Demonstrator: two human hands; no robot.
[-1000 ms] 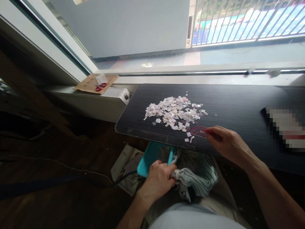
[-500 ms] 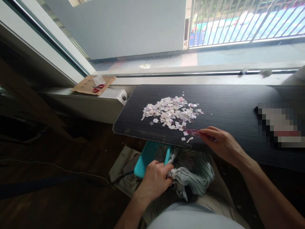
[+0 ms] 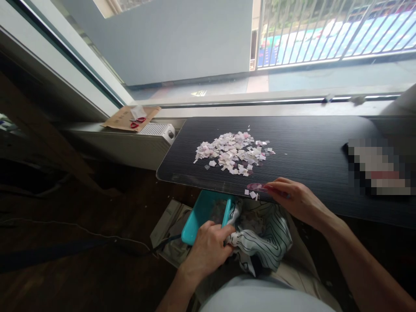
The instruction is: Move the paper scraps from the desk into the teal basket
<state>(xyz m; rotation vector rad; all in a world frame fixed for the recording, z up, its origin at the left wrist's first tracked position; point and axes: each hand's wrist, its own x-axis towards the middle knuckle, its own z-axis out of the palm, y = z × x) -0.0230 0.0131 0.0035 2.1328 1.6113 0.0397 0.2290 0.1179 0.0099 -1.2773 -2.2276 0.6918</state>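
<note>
My right hand (image 3: 294, 197) pinches a thin, pinkish see-through strip (image 3: 255, 187) over the front edge of the dark table (image 3: 312, 143). A few small paper squares (image 3: 251, 194) lie at that edge, right beside the strip. Farther back a loose pile of white and pale pink paper pieces (image 3: 230, 151) covers part of the tabletop. Below the edge, my left hand (image 3: 212, 242) is closed on the rim of a turquoise plastic bin (image 3: 191, 227) and on a white cloth bag with black lines (image 3: 269, 242). Paper bits show inside the bag; the left fingertips are partly hidden.
Red-handled scissors (image 3: 138, 122) rest on a brown envelope (image 3: 118, 119) on the sill, beside a white radiator (image 3: 157, 131). A blurred-out dark-edged object (image 3: 377, 169) lies on the table's right. A cable (image 3: 81, 224) runs across the floor at left.
My right hand has drawn the strip slightly left and toward me. The few paper squares beside it have shifted to the table's front edge. My left hand keeps its hold.
</note>
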